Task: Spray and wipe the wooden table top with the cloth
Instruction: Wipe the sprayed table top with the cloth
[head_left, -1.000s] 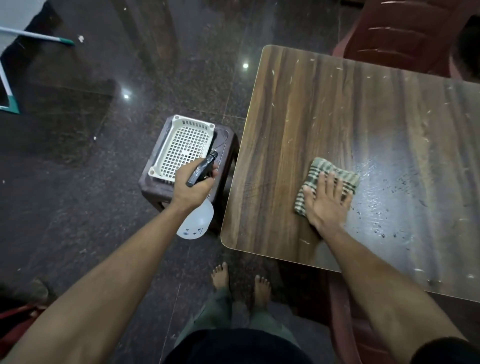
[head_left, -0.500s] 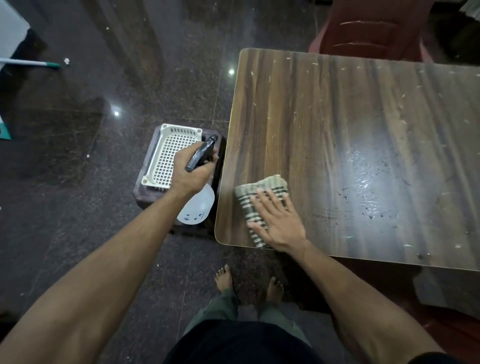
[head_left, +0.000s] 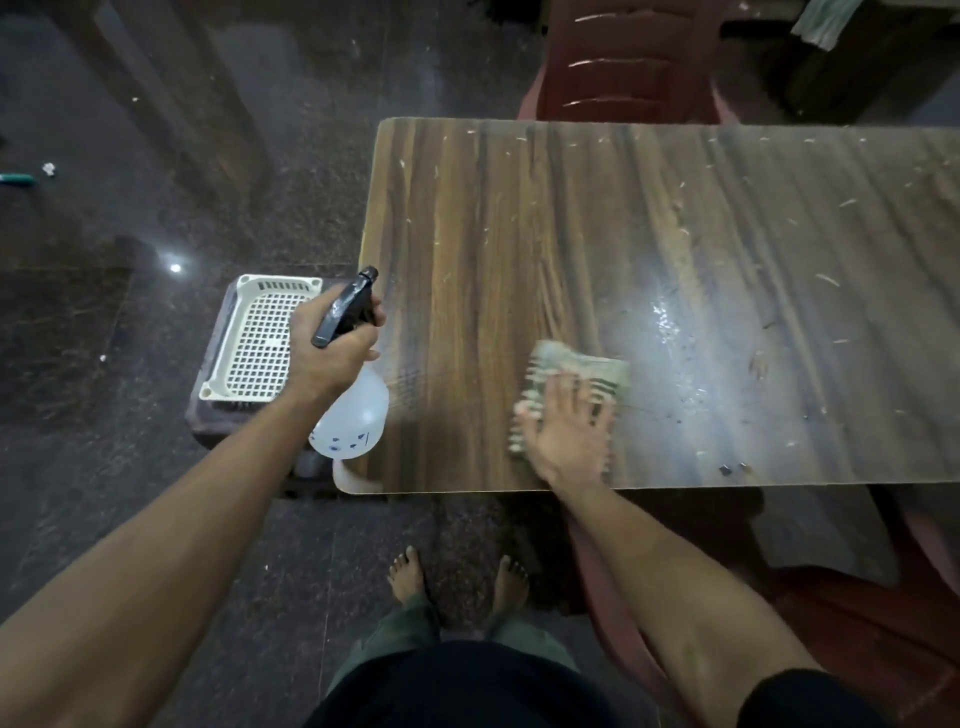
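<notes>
The wooden table top (head_left: 519, 249) fills the upper right, speckled with pale scraps and wet with a shiny patch right of centre. A green-and-white checked cloth (head_left: 582, 366) lies near the table's front edge. My right hand (head_left: 566, 431) presses flat on it with straight fingers, blurred by motion. My left hand (head_left: 332, 348) grips the neck of a white spray bottle (head_left: 353, 415) with a black trigger head, held just off the table's left edge, nozzle pointing up and right.
A white plastic basket (head_left: 260, 338) sits on a dark stool (head_left: 208, 426) left of the table. A red plastic chair (head_left: 623, 62) stands behind the table, another (head_left: 857, 597) under its front right. My bare feet (head_left: 457, 577) stand on the dark stone floor.
My right hand has slid the cloth from the table's front left corner back to the right along the front edge. The left hand keeps holding the bottle in about the same place.
</notes>
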